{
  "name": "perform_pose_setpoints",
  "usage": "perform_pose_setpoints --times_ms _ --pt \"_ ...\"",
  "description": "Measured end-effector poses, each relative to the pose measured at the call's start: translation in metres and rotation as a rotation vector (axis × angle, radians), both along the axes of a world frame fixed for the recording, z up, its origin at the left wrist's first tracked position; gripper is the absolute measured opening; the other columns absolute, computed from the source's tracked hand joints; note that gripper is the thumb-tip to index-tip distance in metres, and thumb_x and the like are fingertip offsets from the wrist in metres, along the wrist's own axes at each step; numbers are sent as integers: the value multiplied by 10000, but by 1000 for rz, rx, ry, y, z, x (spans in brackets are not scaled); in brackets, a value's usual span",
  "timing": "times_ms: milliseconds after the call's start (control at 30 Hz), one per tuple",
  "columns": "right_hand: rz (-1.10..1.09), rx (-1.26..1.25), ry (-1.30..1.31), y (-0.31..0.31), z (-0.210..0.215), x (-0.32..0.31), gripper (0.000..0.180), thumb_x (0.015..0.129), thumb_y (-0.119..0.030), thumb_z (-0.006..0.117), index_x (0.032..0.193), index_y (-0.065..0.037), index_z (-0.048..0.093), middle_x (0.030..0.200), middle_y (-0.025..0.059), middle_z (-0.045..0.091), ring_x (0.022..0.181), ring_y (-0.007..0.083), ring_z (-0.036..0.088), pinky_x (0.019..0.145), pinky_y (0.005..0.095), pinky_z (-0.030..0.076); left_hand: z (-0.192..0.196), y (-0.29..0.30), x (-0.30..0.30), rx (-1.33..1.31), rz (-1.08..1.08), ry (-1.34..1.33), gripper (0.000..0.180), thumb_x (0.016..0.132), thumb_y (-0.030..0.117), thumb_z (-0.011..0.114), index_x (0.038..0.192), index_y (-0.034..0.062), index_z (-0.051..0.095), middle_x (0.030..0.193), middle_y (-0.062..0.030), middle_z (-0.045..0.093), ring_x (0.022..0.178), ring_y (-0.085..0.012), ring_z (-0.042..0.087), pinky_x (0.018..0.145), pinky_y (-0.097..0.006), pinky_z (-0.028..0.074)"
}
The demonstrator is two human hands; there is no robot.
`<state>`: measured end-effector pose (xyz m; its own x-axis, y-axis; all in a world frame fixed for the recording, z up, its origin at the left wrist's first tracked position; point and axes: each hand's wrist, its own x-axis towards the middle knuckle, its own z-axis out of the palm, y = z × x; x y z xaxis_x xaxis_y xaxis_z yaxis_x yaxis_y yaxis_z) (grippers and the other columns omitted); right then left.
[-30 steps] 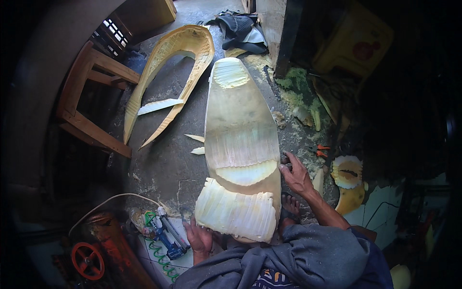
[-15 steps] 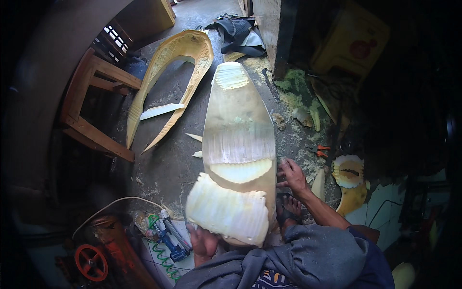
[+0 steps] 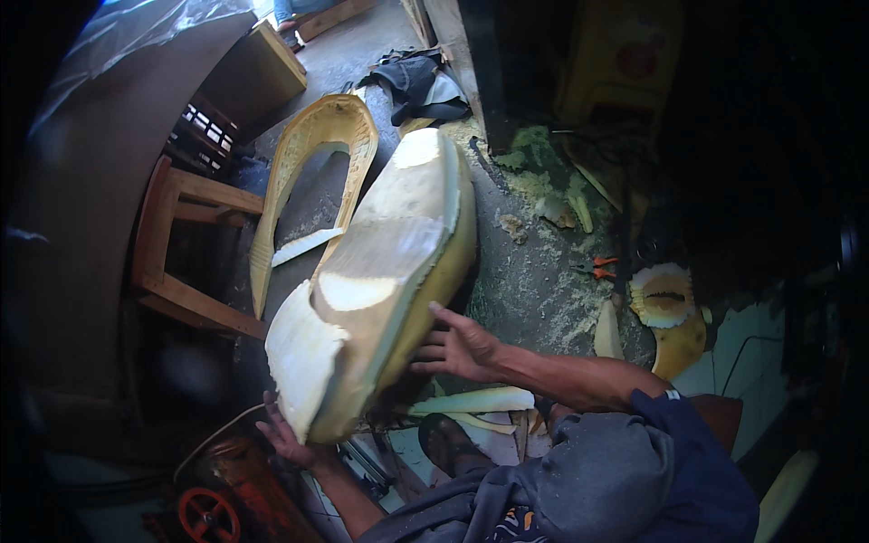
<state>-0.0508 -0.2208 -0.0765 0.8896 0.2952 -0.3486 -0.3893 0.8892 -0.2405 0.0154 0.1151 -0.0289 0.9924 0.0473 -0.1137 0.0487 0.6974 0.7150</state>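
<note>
A long cream-coloured seat foam point(image 3: 394, 249) is raised on its side edge and tilted, its narrow end pointing away. Its top has a greyish skin with pale cut patches, and a thick loose-edged slab of pale foam point(image 3: 301, 348) lies over the near end. Against the lower right flank, my right hand point(image 3: 462, 348) bears with fingers stretched and thumb up. My left hand point(image 3: 288, 441) is at the near left corner, its fingers spread along the slab's edge. Between them the two hands hold the foam; parts of the left palm are hidden beneath it.
Left stand a hollow yellow foam shell point(image 3: 269, 213) and a wooden frame stool point(image 3: 204, 249). Orange-handled pliers point(image 3: 599, 267) and foam scraps point(image 3: 665, 294) lie right among dust. A red handwheel point(image 3: 208, 514) is at lower left, dark cloth point(image 3: 416, 86) at the back.
The seat foam has turned from lying flat to tilted, its near end swung left and its yellow flank exposed. Both hands moved left with it; the right hand came onto its side. The view shifted.
</note>
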Motion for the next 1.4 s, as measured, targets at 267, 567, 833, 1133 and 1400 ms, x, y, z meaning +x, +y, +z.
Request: perform_pose_setpoints --times_ms 267,567,833,1133,1400 --pt "69 31 -96 33 31 37 742 974 -526 685 1507 -179 302 1585 197 358 1464 345 395 1083 532 500 -10 56 74 227 97 182 740 1053 593 313 1489 18 479 1462 -212 538 1341 -404 530 1159 -564 393" --pt "198 -81 -245 31 41 42 982 922 -589 712 1603 -183 132 1654 246 207 1469 356 388 1046 548 516 -23 96 120 297 81 260 765 1038 565 306 1466 -37 503 1462 -239 552 1316 -423 555 1144 -559 418" --pt "206 -141 -254 28 42 41 1025 900 -593 738 1600 -141 141 1619 229 284 1366 329 495 971 526 557 -23 101 124 334 64 269 765 1042 561 284 1461 -41 504 1459 -254 552 1301 -437 568 1140 -575 423" --pt "215 -174 -257 27 38 41 925 926 -574 717 1576 -145 219 1596 218 329 1332 318 519 938 507 577 -31 115 131 364 26 239 813 1029 590 318 1456 -79 498 1444 -274 563 1281 -444 584 1131 -560 435" --pt "223 -199 -257 24 37 39 875 949 -565 687 1574 -144 242 1584 190 356 1296 296 540 921 476 592 -17 90 119 346 51 245 830 1006 635 365 1428 -59 536 1415 -254 590 1244 -429 604 1096 -552 457"
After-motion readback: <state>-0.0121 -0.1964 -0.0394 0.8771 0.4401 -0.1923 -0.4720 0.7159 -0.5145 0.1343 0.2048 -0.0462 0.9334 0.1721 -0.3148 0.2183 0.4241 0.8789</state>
